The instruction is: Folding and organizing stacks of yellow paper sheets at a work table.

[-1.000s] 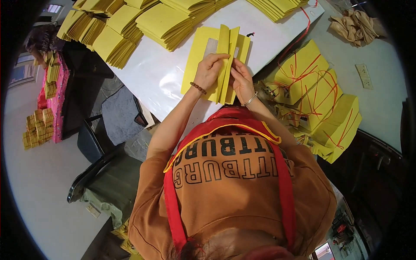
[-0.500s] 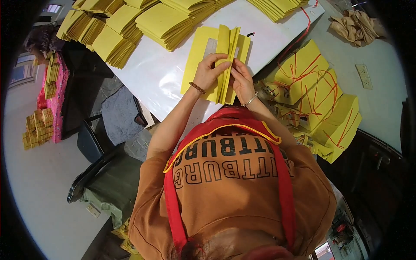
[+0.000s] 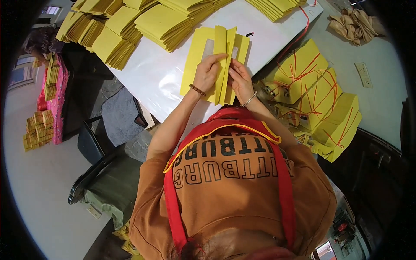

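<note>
Yellow paper sheets (image 3: pixel 190 60) lie on the white table in front of me, with standing folds down their middle. Pale grey patches show on the sheets to either side of the folds. My left hand (image 3: pixel 207 73) is closed against the left of the upright yellow fold (image 3: pixel 220 39), its fingers curled and the fingertips at the paper. On the other side, my right hand (image 3: pixel 241 79) pinches the fold's right edge between thumb and fingers. Parts of both hands' fingertips are hidden by the paper.
Stacks of folded yellow paper (image 3: pixel 162 24) line the far side of the white table (image 3: pixel 151 82). Yellow bundles with red string (image 3: pixel 314 95) sit at the right. Chairs (image 3: pixel 104 177) stand to the left; another person (image 3: pixel 43 41) works at a pink-covered table (image 3: pixel 58 104).
My left thumb has drawn back from the top of the fold, and the left fingers are more curled. The standing folds have shifted slightly and spread. My right hand stays at the paper.
</note>
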`<state>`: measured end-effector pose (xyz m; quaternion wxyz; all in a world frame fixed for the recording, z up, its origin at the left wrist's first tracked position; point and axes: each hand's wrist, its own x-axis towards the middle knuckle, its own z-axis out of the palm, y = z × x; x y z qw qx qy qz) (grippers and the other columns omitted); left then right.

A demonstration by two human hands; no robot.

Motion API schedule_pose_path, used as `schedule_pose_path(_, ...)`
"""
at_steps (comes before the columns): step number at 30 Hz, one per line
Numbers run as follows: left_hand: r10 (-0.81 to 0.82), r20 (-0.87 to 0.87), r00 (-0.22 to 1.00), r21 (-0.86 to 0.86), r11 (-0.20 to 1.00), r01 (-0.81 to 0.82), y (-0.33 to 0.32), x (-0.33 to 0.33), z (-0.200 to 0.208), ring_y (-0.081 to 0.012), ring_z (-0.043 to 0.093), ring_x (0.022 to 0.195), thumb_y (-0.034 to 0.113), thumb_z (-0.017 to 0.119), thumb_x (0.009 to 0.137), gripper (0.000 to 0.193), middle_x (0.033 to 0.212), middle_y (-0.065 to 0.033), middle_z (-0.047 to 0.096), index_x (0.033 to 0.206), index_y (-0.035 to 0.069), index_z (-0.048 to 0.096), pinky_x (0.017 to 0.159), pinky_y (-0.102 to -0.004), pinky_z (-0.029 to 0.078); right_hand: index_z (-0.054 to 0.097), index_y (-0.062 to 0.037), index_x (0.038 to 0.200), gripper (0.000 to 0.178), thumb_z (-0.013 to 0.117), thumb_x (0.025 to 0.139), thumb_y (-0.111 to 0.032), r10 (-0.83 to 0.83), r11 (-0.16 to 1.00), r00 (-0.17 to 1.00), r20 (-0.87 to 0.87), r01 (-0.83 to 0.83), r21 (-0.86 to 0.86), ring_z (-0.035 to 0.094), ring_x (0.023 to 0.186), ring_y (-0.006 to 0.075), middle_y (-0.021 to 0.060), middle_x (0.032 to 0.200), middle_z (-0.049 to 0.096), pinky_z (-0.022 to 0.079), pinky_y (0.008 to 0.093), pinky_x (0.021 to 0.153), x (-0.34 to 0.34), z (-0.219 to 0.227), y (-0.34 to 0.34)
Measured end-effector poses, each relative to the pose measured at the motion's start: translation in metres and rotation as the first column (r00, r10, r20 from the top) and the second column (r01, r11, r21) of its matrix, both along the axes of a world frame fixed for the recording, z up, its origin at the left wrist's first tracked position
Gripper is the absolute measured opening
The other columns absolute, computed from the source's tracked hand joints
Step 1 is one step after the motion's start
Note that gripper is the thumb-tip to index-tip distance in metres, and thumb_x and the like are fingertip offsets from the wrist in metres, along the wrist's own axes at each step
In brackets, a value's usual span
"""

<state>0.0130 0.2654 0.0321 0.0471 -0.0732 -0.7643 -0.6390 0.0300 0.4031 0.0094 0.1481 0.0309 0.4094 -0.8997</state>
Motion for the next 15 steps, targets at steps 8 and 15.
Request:
schedule_pose_path(8,-0.021,0.141,0.99,-0.089,0.995,0.034,0.002,0.001,0.01,-0.0169,0.054,0.089,0.024,0.067,0.076,0.038,0.097,-0.0095,0.058,0.106,0.002,0.059,0.076,-0.0275,0.044,0.038,-0.0049,0.125,0.037,0.046,0.089,-0.008,0.009,1.0,0.999,0.04,-0.009,0.001,0.046,0.106,0.0157,0.0064,0.114,0.046,0.042,0.0316,0.088,0.001,0.001,0.002)
schedule_pose_path(15,-0.071,0.168,0.983,0.046,0.997,0.064,-0.002,0.0,0.0,-0.0117,0.053,0.086,0.019,0.064,0.08,0.034,0.096,-0.007,0.058,0.108,0.001,0.057,0.075,-0.0247,0.043,0.038,-0.0046,0.124,0.036,0.046,0.089,-0.008,0.011,1.0,0.999,0.047,-0.011,-0.01,0.046,0.107,0.0153,0.0064,0.116,0.045,0.041,0.0304,0.089,0.001,0.005,0.001)
